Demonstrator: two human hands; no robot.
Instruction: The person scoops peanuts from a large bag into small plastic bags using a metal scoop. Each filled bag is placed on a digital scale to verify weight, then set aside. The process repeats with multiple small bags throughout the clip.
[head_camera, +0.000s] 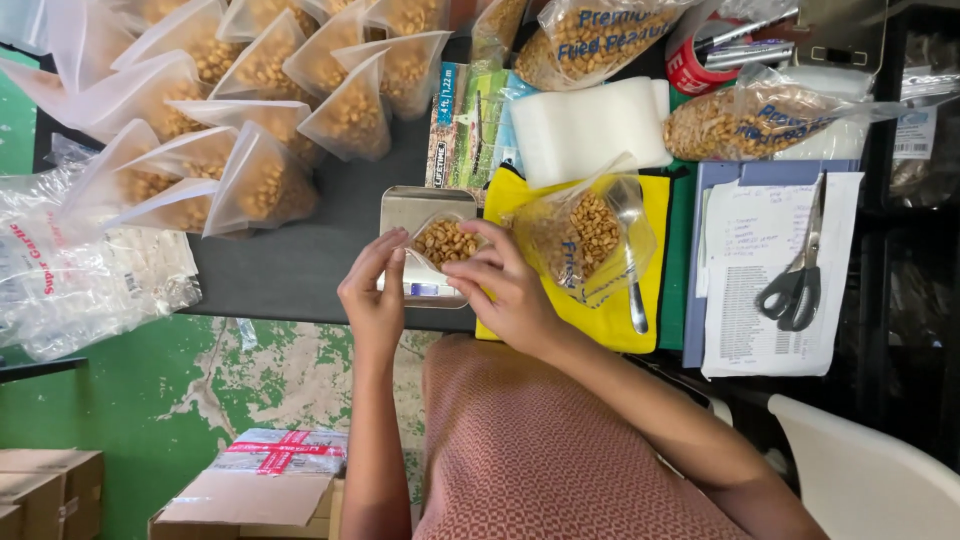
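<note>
Small bag (445, 242) of peanuts: on the scale (420, 215), at the table's near edge. Left hand (375, 295): fingers pinch the bag's left edge. Right hand (510, 285): fingers pinch its right edge. Beside it: open peanut bag (580, 235) with scoop (632, 270) on yellow cloth (655, 300). Scissors (797, 280) lie on paper (760, 330), right. Filled bags (250, 110) are heaped left.

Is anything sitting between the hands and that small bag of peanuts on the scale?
Nothing visible does. The left hand and the right hand already touch the small bag of peanuts, one on each side, as it sits on the scale. The bigger open peanut bag with its metal scoop lies off to the right.
</note>
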